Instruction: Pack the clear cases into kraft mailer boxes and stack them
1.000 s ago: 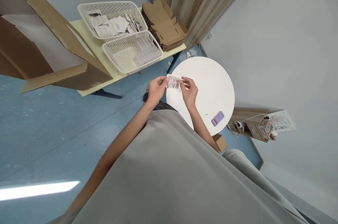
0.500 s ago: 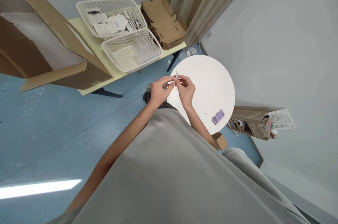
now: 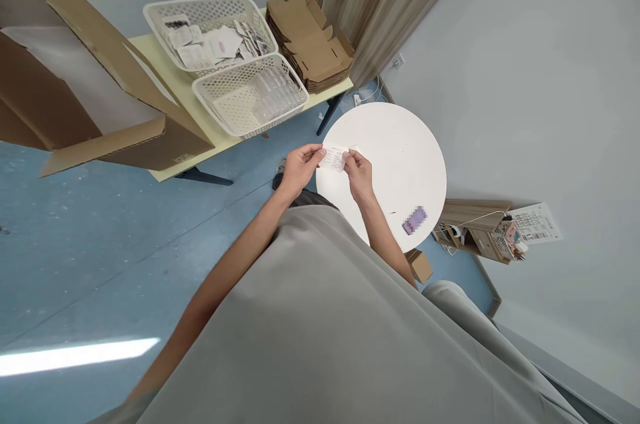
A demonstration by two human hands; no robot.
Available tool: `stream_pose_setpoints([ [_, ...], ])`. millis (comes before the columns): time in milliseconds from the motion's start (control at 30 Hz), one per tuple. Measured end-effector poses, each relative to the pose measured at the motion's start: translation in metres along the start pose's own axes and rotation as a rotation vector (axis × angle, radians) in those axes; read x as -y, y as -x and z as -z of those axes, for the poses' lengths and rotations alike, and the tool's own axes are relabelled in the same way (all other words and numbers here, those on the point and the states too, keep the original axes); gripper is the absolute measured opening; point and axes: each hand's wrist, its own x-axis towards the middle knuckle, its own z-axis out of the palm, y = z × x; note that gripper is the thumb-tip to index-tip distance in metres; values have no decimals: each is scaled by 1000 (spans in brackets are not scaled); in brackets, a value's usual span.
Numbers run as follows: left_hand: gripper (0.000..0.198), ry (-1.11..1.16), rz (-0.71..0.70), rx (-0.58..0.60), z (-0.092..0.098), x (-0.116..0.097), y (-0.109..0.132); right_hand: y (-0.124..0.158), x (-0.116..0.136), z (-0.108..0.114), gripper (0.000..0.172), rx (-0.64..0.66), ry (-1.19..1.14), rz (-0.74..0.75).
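Between my two hands is a small white card (image 3: 333, 158) with lines of print, its broad face turned up toward me. My left hand (image 3: 299, 171) pinches the card's left edge between thumb and fingers. At the opposite edge, my right hand (image 3: 359, 175) grips it the same way. Both hands are over the near left part of a round white table (image 3: 400, 151). A small pale piece shows just behind the card near my right fingers; I cannot make out what it is. The print is too small to read.
A purple phone-like object (image 3: 415, 220) lies on the round table. To the left, a yellow table (image 3: 173, 85) bears a basket of cards (image 3: 210, 4), a basket of clear plastic cases (image 3: 220, 119), flattened cardboard boxes (image 3: 313, 44) and a large open carton (image 3: 165, 137). A small box (image 3: 420, 267) stands below.
The card was edge-on to me and now shows its printed face. My hands have moved apart to its two sides.
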Motion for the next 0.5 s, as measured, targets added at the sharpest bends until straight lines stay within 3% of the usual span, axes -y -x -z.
stream_pose_setpoints([
  [367, 46, -57, -27, 15, -3, -3, 4, 0, -5, 10, 53, -31, 253, 112],
  [500, 48, -85, 0, 1, -5, -2, 6, 9, -8, 12, 50, -194, 349, 178],
])
